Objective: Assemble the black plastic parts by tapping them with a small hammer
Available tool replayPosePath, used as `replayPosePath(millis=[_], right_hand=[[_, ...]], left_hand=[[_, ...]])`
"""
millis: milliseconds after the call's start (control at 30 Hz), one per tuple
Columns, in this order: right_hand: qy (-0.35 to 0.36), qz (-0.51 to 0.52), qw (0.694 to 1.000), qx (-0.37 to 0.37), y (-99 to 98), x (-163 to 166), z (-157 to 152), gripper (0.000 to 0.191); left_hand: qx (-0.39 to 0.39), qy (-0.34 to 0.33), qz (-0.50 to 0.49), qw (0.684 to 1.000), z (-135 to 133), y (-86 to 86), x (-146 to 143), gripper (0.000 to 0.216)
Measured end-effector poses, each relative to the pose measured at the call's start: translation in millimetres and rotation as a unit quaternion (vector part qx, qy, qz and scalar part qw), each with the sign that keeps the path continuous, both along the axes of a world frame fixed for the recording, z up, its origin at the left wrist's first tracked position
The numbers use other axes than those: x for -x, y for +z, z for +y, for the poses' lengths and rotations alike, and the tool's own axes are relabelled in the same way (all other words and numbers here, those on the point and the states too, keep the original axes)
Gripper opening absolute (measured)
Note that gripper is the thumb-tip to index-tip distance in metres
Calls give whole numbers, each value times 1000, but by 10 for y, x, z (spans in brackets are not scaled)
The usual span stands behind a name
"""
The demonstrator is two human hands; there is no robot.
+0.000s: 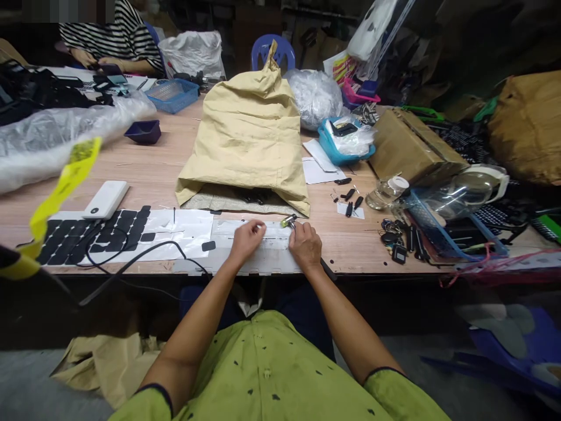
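Note:
My right hand (305, 245) is wrapped round a small hammer. The hammer's shiny metal head (288, 221) sticks out above the fingers, and its black handle end (328, 269) shows below the wrist. To its left, my left hand (248, 240) is closed in a pinch over a grey-white board (272, 261) at the table's front edge. Whatever lies between those fingertips is too small to make out. Left of the board, a white sheet (193, 225) carries rows of black rounded stickers (118, 225). Just beyond my hands lies a beige cloth sack (249, 128), with dark pieces in its open mouth.
A white power bank (106, 199) with a black cable lies left. Small black parts (349, 196) are scattered right, near a clear jar (385, 193), a cardboard box (407, 146) and a blue basket (451, 228). A yellow strip (61, 187) hangs close at left. Another person (118, 41) sits across.

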State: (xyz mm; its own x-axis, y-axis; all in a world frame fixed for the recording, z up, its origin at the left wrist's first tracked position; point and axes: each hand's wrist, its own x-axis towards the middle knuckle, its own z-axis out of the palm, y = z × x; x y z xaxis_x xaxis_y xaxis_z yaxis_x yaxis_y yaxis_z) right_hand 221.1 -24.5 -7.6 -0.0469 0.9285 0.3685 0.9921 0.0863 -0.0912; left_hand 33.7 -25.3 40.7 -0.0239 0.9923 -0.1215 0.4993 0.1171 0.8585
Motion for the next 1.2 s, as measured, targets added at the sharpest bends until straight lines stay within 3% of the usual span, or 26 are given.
replayPosePath(millis=[100,200,367,567,933,1067,1200], right_hand=[[0,8,1000,0,-27,-3,-2,22],[2,7,1000,-12,-50,-7,-6,22],[3,9,1000,-3,-50,3,-13,20],[-3,1,1000,3,-34,21,1,20],[-3,-15,1000,-15,-28,47,48,16],[-5,-17,1000,-11,-42,53,52,17],[-3,-14,1000,-5,-44,50,53,17]], left_hand=[[-23,146,60,987,607,43,70,24],[20,231,123,965,1035,24,122,18],[89,276,138,947,1271,-38,183,32],[81,252,155,952,1183,-46,299,31],[109,212,193,952,940,130,289,15],[-8,86,210,974,535,72,288,15],[-112,-79,198,971,63,-175,312,15]])
